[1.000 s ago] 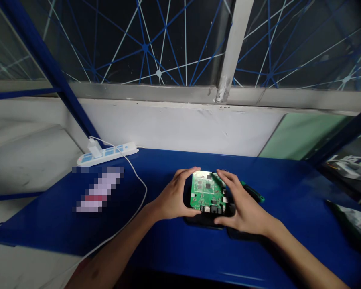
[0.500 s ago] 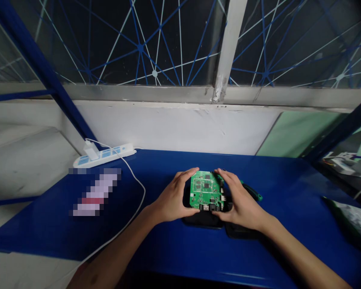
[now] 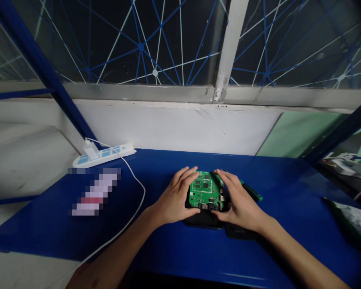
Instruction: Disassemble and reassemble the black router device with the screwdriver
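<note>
A green circuit board with chips and metal ports lies between my two hands, just over a black plastic case half. My left hand grips the board's left side, with its thumb at the near edge and fingers at the far corner. On the opposite side my right hand holds the right edge in the same way. Another flat black piece lies partly beneath my right hand. Behind that hand shows a tool with a green and black handle; its other end is hidden.
A white power strip with a plugged-in charger stands at the back left, and its white cable runs across the blue table. A blurred-out item lies on the left. A shiny bag sits at the right edge.
The board has shifted slightly left and sits flatter in the case. The fingers of my left hand have moved further over its far left corner.
</note>
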### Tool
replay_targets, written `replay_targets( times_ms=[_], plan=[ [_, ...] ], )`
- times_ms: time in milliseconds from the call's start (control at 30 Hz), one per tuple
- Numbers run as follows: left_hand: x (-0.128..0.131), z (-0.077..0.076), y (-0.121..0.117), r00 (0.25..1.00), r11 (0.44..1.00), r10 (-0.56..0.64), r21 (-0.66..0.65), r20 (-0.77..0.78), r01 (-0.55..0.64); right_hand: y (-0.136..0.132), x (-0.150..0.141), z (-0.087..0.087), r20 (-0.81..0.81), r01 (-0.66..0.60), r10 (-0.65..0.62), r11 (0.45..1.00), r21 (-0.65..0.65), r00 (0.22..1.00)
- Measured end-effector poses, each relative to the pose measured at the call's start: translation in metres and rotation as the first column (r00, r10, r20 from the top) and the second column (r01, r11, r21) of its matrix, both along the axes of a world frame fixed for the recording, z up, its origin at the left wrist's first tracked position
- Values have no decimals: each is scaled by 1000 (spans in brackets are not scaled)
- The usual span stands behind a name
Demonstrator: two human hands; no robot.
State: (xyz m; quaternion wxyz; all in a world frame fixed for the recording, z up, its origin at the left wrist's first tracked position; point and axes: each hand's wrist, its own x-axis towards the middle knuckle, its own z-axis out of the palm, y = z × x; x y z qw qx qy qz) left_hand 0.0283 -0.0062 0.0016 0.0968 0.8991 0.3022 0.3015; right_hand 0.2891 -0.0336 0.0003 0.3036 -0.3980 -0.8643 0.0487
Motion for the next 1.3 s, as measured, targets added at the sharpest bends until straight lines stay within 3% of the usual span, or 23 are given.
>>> replay_targets(
  times_ms=[267, 500, 633, 767, 867, 1067, 1167, 1300],
  plan=[
    [12, 4, -6, 995, 994, 22, 106, -97, -11, -5, -10, 2, 57, -1, -3, 997, 73, 998],
    [17, 2, -12, 992, 996, 64, 64, -111, -57, -11, -13, 10, 76, -60, 54, 996, 73, 996],
    [17, 1, -12, 996, 1000, -10, 2, 84, 10, -13, -11, 12, -18, -88, 88, 996, -8, 996],
    [18, -3, -12, 937, 963, -109, -198, 332, 182, -12, -11, 10, -30, -108, 106, 991, -81, 994],
    [17, -5, -12, 917, 916, -130, -307, 377, 257, -11, -12, 6, -31, -87, 83, 983, -160, 996],
    [16, -4, -8, 882, 878, -161, -343, 444, 333, -10, -13, 3, -143, -101, 77, 980, -170, 987],
    [17, -5, -7, 857, 868, -110, -371, 504, 330, -7, -11, 0, -182, -48, 19, 987, -154, 983],
    [19, -5, -5, 833, 895, 30, -386, 553, 224, -2, -5, -3, -223, 47, -76, 990, -134, 972]
  ],
)
